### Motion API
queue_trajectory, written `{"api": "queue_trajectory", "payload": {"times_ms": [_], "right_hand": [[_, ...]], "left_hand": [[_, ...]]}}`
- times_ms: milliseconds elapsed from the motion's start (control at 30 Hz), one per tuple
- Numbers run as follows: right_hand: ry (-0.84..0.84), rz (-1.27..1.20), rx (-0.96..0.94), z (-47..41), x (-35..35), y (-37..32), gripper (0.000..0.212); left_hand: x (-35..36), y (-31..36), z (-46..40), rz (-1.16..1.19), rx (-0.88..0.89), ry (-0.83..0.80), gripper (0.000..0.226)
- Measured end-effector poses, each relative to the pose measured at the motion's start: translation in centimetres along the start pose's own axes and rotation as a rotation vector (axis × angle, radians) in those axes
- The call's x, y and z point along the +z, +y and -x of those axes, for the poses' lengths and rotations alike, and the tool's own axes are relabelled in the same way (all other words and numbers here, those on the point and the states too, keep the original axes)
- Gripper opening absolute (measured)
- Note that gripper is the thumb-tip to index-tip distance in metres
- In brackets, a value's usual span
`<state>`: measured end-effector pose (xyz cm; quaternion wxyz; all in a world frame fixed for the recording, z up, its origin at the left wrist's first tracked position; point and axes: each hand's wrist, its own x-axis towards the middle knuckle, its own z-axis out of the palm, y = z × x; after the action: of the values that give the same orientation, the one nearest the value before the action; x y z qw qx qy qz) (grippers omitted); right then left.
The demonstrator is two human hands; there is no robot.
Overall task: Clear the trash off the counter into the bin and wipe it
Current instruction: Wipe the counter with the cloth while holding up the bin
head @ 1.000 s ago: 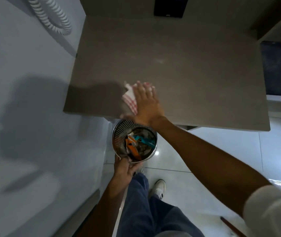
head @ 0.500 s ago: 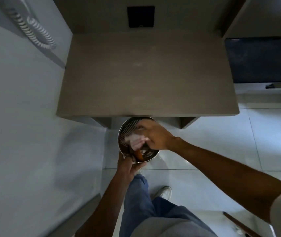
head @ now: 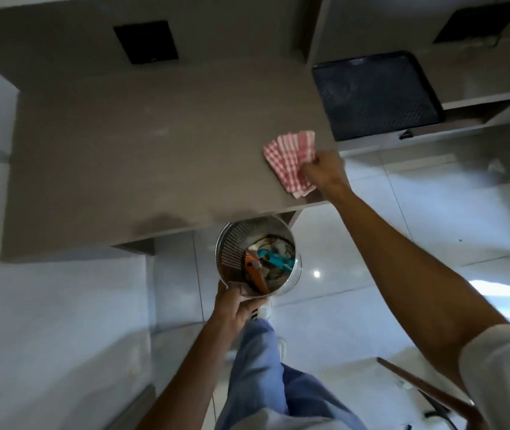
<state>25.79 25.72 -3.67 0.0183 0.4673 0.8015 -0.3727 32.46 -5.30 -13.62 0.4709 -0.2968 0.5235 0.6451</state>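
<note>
Right grip (head: 325, 170) pinched on checked cloth (head: 290, 161) at bench (head: 123, 169) right edge | left grip (head: 235, 305) clasps mesh bin (head: 232, 249) rim below front edge, trash inside | I'd flatten the cloth, sweeping binward.

The right hand (head: 325, 169) pinches a red-checked cloth (head: 290, 159) lying flat on the grey counter (head: 142, 156), near its right front corner. Just below the counter's front edge, the left hand (head: 235, 308) grips the near rim of a perforated metal bin (head: 232, 246) holding orange and teal wrappers (head: 275, 262).
</note>
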Motion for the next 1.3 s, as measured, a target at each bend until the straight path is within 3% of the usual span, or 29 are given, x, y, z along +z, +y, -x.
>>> {"api": "queue_trajectory", "payload": {"times_ms": [67,133,200,233,300,367,400,467,533,733,933,1000,1100,1200,1300], "right_hand": [[0.275,0.179,-0.116,1.1,1.0,2.0,0.032],[0.433,0.073,-0.340,4.5,2.7,4.5,0.025],[0.372,0.069,-0.530,8.7,5.4,8.1,0.017],[0.282,0.098,-0.536,10.4,6.9,10.2,0.020],[0.049,0.100,-0.315,11.4,9.6,14.7,0.048],[-0.171,-0.094,0.065,10.0,12.1,18.5,0.078],[-0.256,-0.261,0.238,8.7,13.3,20.0,0.081],[-0.377,-0.521,0.433,4.9,17.4,23.6,0.066],[-0.417,-0.519,0.435,0.9,22.1,26.9,0.051],[-0.343,-0.466,0.420,-9.0,33.6,33.8,0.041],[-0.307,-0.326,0.436,-10.5,36.5,35.7,0.047],[-0.255,-0.203,0.324,-8.2,34.2,33.9,0.055],[-0.044,-0.072,-0.102,-1.5,28.3,29.4,0.050],[0.109,-0.019,-0.467,5.3,19.9,23.6,0.046],[0.328,-0.071,-0.647,8.8,11.9,16.9,0.044]], "left_hand": [[0.7,0.0,-0.8,-0.052,-0.014,-0.014,0.049],[1.3,-0.4,-1.9,-0.052,-0.038,0.001,0.051],[2.1,-1.0,-3.1,-0.069,-0.043,0.029,0.046],[2.3,-1.2,-3.7,-0.082,-0.041,0.046,0.044],[2.7,-1.9,-5.7,-0.094,-0.041,0.079,0.045],[2.9,-2.5,-8.1,-0.093,-0.053,0.125,0.052],[2.8,-2.7,-9.6,-0.111,-0.060,0.145,0.055],[2.1,-3.9,-14.4,-0.182,-0.065,0.167,0.060],[1.1,-5.3,-20.6,-0.254,-0.055,0.167,0.066],[-0.6,-8.1,-35.8,-0.399,0.018,0.105,0.061],[-1.6,-9.4,-40.1,-0.515,-0.019,0.082,0.048],[-0.7,-8.9,-37.0,-0.714,0.040,0.149,0.042],[0.9,-9.1,-27.9,-1.035,0.381,0.313,0.052],[3.7,-8.5,-14.3,-1.142,0.710,0.238,0.053],[6.8,-6.4,-3.1,-1.089,0.862,0.208,0.049]]}}
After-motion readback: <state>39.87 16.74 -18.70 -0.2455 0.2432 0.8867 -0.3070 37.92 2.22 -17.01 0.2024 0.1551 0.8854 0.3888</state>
